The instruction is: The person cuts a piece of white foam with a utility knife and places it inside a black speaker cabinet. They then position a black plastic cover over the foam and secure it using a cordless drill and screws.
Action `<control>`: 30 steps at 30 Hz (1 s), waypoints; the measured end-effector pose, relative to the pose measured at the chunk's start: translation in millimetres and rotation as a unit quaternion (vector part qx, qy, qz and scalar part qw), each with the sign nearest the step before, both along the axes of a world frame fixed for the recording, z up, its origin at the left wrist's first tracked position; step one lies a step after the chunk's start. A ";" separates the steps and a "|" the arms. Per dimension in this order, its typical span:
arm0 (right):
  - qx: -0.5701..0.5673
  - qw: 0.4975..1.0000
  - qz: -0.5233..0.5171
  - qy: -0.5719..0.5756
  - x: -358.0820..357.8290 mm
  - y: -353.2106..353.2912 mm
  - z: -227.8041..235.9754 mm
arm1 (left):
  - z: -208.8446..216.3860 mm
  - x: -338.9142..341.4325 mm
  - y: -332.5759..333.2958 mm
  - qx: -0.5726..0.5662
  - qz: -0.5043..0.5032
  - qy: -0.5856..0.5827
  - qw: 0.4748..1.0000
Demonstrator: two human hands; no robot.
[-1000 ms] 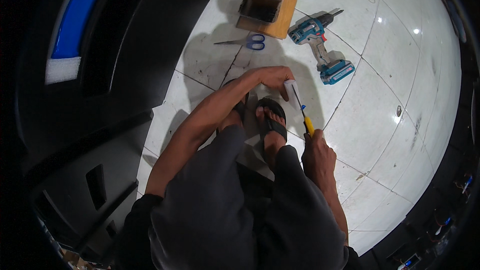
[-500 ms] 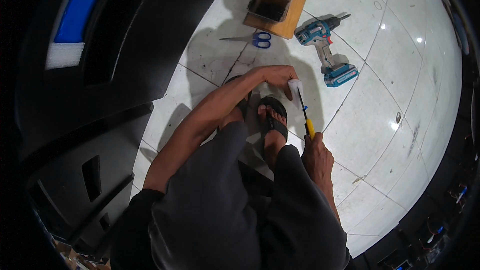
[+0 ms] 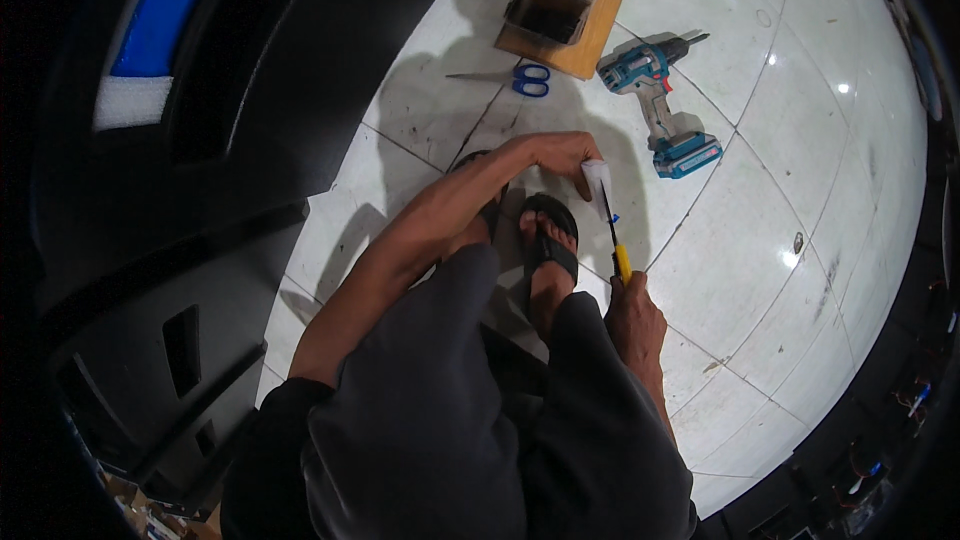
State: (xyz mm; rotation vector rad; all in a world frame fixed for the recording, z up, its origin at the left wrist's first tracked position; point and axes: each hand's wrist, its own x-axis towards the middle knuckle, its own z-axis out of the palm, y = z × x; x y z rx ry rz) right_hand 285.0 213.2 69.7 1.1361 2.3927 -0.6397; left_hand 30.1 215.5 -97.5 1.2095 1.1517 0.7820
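Observation:
My left hand [image 3: 568, 155] reaches across from the left, its fingers bent round a small white piece [image 3: 594, 176] that hangs just past the sandalled foot. My right hand [image 3: 636, 318] is closed round the handle of a slim tool [image 3: 623, 262] with a yellow grip and a thin dark front part; its exact kind is unclear. The tool's dark tip lies against or over the white piece. A small blue bit [image 3: 614, 218] shows beside the shaft. The fingertips of both hands are partly hidden.
On the tiled floor [image 3: 770, 270] lie a teal cordless drill [image 3: 655, 105] and blue-handled scissors [image 3: 531, 80]. A clear divided box [image 3: 548, 10] of small dark pieces sits on a wooden board [image 3: 590, 50]. Black panels [image 3: 150, 270] stand at my left.
The whole view has shifted slightly, so the floor things appear a little to the right. Both hands keep their hold, the tool still at the white piece.

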 end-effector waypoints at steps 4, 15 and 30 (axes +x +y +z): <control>0.002 1.000 0.012 0.012 4.4 0.6 -2.8 | 10.4 -0.5 0.1 -0.009 -0.003 0.012 1.000; 0.004 0.998 0.009 0.060 -0.2 5.7 -30.3 | 0.5 -3.6 1.0 -0.030 -0.011 -0.020 0.999; 0.015 0.998 0.001 0.067 8.9 7.2 -45.5 | 16.3 -4.3 1.6 -0.032 -0.013 0.001 0.999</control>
